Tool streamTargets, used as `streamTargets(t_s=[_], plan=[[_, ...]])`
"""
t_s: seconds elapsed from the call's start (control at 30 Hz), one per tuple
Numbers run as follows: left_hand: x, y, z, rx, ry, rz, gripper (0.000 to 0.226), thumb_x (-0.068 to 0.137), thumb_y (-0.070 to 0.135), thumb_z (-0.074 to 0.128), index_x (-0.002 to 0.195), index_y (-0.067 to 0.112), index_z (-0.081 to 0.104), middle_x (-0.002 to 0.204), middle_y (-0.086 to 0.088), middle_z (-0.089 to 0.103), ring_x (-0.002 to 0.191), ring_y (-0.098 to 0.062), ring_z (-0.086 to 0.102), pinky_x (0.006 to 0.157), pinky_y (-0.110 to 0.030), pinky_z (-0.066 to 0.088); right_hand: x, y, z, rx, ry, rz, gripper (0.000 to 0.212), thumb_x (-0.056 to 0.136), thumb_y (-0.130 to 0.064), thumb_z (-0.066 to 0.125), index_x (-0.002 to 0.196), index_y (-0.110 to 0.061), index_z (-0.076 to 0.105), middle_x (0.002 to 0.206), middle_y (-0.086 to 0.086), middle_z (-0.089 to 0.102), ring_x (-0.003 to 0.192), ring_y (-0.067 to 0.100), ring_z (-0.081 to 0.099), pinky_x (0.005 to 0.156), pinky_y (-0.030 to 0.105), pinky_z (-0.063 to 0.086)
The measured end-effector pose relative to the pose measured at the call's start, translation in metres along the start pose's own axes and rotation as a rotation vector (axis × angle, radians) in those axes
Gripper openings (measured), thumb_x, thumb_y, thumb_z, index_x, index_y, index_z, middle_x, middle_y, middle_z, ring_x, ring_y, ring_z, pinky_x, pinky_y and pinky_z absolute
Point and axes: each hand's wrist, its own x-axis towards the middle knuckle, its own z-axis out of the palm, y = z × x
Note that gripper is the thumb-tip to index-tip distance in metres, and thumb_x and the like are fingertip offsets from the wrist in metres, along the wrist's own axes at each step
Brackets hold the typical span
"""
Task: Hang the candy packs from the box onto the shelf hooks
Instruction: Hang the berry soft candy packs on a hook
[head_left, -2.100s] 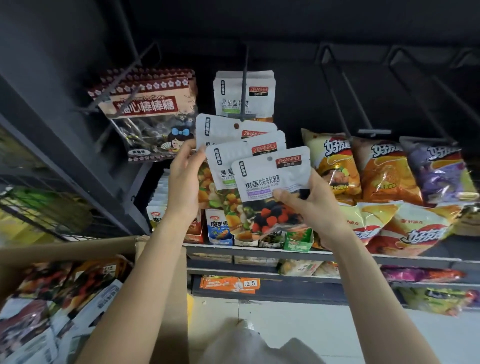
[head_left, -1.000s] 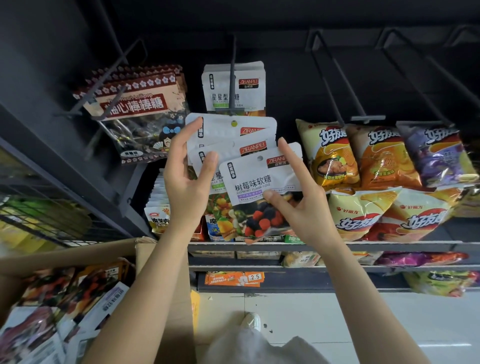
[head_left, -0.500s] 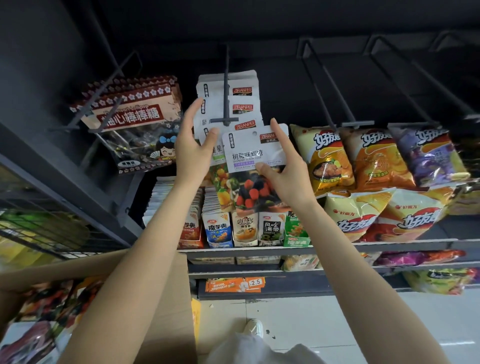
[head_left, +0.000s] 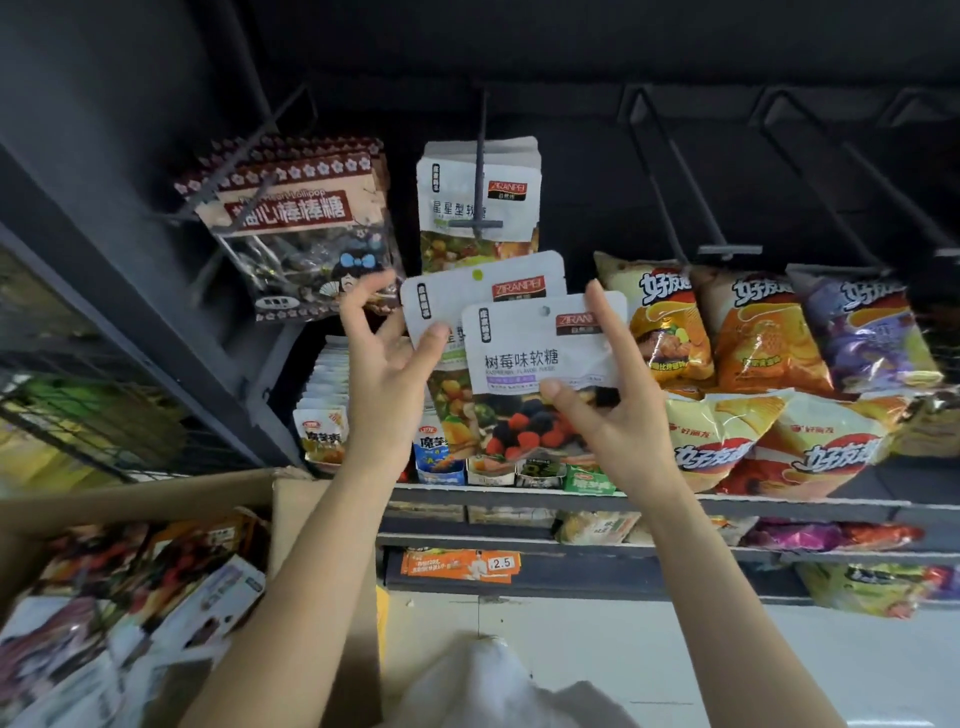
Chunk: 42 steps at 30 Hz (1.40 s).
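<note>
Head cam: right hand (head_left: 613, 415) pinches the raspberry pack (head_left: 540, 374), left hand (head_left: 387, 358) grips the pack behind (head_left: 483, 296). Hook tip (head_left: 475, 224) sits just above them (punch holes up top), left hand closer.

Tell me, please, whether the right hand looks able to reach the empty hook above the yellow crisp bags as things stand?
Probably yes: nothing blocks the empty hook, which juts out up and right of the right hand. That hand, though, grips the raspberry candy pack.
</note>
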Motion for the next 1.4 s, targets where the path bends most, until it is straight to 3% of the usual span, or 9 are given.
streamTargets(t_s=[0.13, 0.27, 0.4, 0.57, 0.7, 1.1, 1.23, 1.33, 1.4], plan=[[-0.003, 0.007, -0.011, 0.162, -0.013, 0.159, 0.028, 0.093, 0.007, 0.057, 0.107, 0.028, 0.047, 0.112, -0.005, 0.066, 0.108, -0.019, 0.063, 0.090, -0.040, 0.051, 0.005, -0.011, 0.003, -0.034, -0.101, -0.026, 0.071, 0.086, -0.001, 0.067, 0.137, -0.040, 0.036, 0.126, -0.043, 0.047, 0.123, -0.008, 0.048, 0.088, 0.014, 0.050], [0.006, 0.009, -0.022, 0.260, -0.041, 0.177, 0.021, 0.093, 0.014, 0.055, 0.100, 0.032, 0.061, 0.107, 0.013, 0.065, 0.100, -0.022, 0.057, 0.088, -0.045, 0.045, 0.016, -0.022, 0.003, -0.053, -0.169, -0.048, 0.062, 0.087, 0.001, 0.065, 0.134, -0.034, 0.044, 0.127, -0.031, 0.051, 0.121, -0.012, 0.048, 0.087, 0.011, 0.049], [0.010, 0.018, -0.015, 0.246, -0.087, 0.156, 0.025, 0.093, 0.006, 0.054, 0.102, 0.029, 0.061, 0.111, 0.006, 0.064, 0.110, -0.016, 0.060, 0.092, -0.031, 0.049, 0.022, -0.024, 0.003, -0.124, -0.142, -0.068, 0.060, 0.087, 0.001, 0.066, 0.136, -0.029, 0.045, 0.128, -0.027, 0.048, 0.121, -0.016, 0.043, 0.089, 0.006, 0.044], [0.016, 0.018, -0.007, 0.347, -0.057, 0.305, 0.029, 0.088, 0.010, 0.063, 0.105, 0.032, 0.057, 0.107, 0.021, 0.063, 0.112, -0.016, 0.059, 0.096, -0.051, 0.048, 0.026, -0.021, 0.004, -0.195, -0.065, -0.128, 0.063, 0.087, -0.002, 0.067, 0.138, -0.029, 0.044, 0.135, -0.028, 0.046, 0.134, -0.004, 0.038, 0.110, 0.033, 0.041], [0.025, 0.010, -0.006, 0.320, -0.007, 0.265, 0.032, 0.086, 0.012, 0.064, 0.109, 0.033, 0.058, 0.116, 0.011, 0.063, 0.118, -0.019, 0.056, 0.099, -0.053, 0.045, 0.036, -0.016, 0.007, -0.228, -0.055, -0.115, 0.063, 0.086, -0.004, 0.068, 0.141, -0.025, 0.045, 0.137, -0.022, 0.047, 0.134, -0.007, 0.037, 0.111, 0.017, 0.032], [0.049, -0.013, -0.003, 0.363, -0.007, 0.206, 0.036, 0.085, 0.023, 0.064, 0.115, 0.040, 0.058, 0.121, 0.022, 0.060, 0.120, -0.017, 0.056, 0.099, -0.053, 0.046, 0.048, 0.001, 0.010, -0.221, -0.002, -0.026, 0.065, 0.085, -0.001, 0.069, 0.141, -0.025, 0.046, 0.137, -0.016, 0.049, 0.129, -0.010, 0.040, 0.109, 0.021, 0.038], [0.063, -0.020, 0.000, 0.442, 0.013, 0.273, 0.040, 0.087, 0.016, 0.066, 0.113, 0.045, 0.054, 0.118, 0.026, 0.057, 0.120, -0.013, 0.056, 0.102, -0.047, 0.045, 0.060, 0.004, 0.014, -0.291, 0.035, -0.020, 0.065, 0.085, -0.001, 0.068, 0.142, -0.025, 0.046, 0.135, -0.012, 0.053, 0.108, -0.005, 0.055, 0.089, 0.006, 0.044], [0.088, -0.027, 0.001, 0.519, -0.010, 0.315, 0.037, 0.091, 0.013, 0.063, 0.126, 0.022, 0.059, 0.124, 0.016, 0.055, 0.119, 0.007, 0.048, 0.108, -0.025, 0.038, 0.085, 0.011, 0.018, -0.404, 0.066, -0.024, 0.066, 0.086, -0.004, 0.068, 0.143, -0.028, 0.044, 0.131, -0.012, 0.055, 0.080, -0.005, 0.058, 0.078, 0.003, 0.044], [0.107, -0.030, 0.000, 0.553, -0.027, 0.306, 0.039, 0.091, 0.009, 0.061, 0.130, 0.014, 0.058, 0.125, 0.013, 0.054, 0.116, 0.015, 0.044, 0.109, -0.019, 0.035, 0.102, 0.017, 0.020, -0.432, 0.072, -0.008, 0.067, 0.087, -0.005, 0.067, 0.144, -0.029, 0.043, 0.131, -0.008, 0.058, 0.090, 0.003, 0.062, 0.077, -0.001, 0.040]])
